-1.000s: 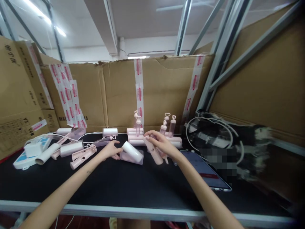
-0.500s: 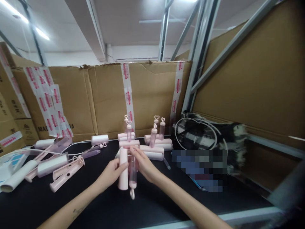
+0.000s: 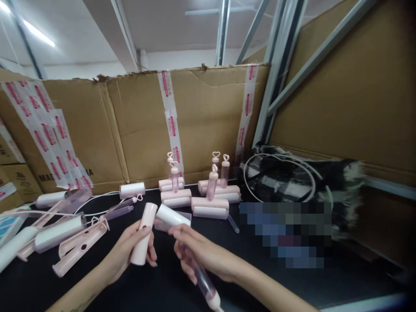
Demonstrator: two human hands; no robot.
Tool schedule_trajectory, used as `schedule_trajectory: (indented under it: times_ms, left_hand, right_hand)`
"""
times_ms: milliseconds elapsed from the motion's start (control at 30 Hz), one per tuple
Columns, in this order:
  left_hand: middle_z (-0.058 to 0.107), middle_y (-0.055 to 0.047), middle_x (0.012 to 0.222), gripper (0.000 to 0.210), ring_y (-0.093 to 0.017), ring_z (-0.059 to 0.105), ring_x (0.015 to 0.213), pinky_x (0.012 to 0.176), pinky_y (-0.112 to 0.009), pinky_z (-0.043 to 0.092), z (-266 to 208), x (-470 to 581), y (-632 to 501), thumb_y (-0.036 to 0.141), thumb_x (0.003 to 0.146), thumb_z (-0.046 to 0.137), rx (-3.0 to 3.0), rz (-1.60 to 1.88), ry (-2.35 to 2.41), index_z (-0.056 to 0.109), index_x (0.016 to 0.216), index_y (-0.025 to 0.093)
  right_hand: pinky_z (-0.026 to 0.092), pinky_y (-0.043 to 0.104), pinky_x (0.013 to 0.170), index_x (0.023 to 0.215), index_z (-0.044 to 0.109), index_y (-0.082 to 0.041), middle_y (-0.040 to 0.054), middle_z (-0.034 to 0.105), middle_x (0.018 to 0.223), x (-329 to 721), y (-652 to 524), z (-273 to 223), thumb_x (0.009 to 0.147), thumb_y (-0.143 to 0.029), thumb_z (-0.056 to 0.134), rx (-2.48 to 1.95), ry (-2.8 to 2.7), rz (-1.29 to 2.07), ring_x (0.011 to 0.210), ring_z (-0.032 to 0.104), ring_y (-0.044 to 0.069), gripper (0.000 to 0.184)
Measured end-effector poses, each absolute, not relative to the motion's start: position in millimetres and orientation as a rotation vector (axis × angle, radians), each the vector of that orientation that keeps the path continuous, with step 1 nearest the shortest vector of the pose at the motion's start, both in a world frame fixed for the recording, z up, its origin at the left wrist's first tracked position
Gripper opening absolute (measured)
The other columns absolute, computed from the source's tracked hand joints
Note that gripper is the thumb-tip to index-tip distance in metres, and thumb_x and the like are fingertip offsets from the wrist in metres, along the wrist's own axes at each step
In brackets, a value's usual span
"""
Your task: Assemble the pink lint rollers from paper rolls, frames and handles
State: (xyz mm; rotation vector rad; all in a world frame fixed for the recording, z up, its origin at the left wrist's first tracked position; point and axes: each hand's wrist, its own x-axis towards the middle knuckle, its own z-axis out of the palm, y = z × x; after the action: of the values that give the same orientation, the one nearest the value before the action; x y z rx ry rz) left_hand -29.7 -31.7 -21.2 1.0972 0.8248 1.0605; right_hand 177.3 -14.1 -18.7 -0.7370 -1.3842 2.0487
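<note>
My left hand (image 3: 130, 242) is closed around a pale pink roller cover (image 3: 146, 232), which leans to the right at its top. To its right, my right hand (image 3: 204, 251) grips a lint roller by its clear purplish handle (image 3: 204, 279), whose pink end points toward me. Just beyond my right fingertips is a white paper roll (image 3: 173, 217) with a translucent cover (image 3: 186, 218) behind it. Whether the handle joins the roll is hidden by my fingers. The pink cover and the white roll lie close together, their tops nearly touching.
Several lint rollers (image 3: 210, 208) with upright heart-topped handles stand at the back. On the left lie white rolls (image 3: 60, 232), open pink covers (image 3: 81, 249) and a white cable (image 3: 94, 197). A cardboard wall (image 3: 143, 130) closes the back; dark checked fabric (image 3: 292, 182) lies right.
My hands have drawn apart. The pink cover moved left and tilted, while the handle swung to the lower right. The white roll now shows between them. The view has shifted slightly.
</note>
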Motion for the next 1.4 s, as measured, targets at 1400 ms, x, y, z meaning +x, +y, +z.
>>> schedule_trajectory:
  times_ms: [1400]
  left_hand:
    - [0.05,0.002,0.063,0.05,-0.013,0.047,0.054,0.056,-0.026,0.036,-24,-26,-62,0.054,0.09,0.022,1.85,0.643,1.323,0.033,0.12,0.015]
  right_hand:
    - [0.023,0.014,0.03,0.108,0.062,-0.013,0.0009,0.057,0.066,174,-35,-8,0.083,-0.049,0.05,-0.832,-1.959,1.829,0.037,0.033,0.002,0.045]
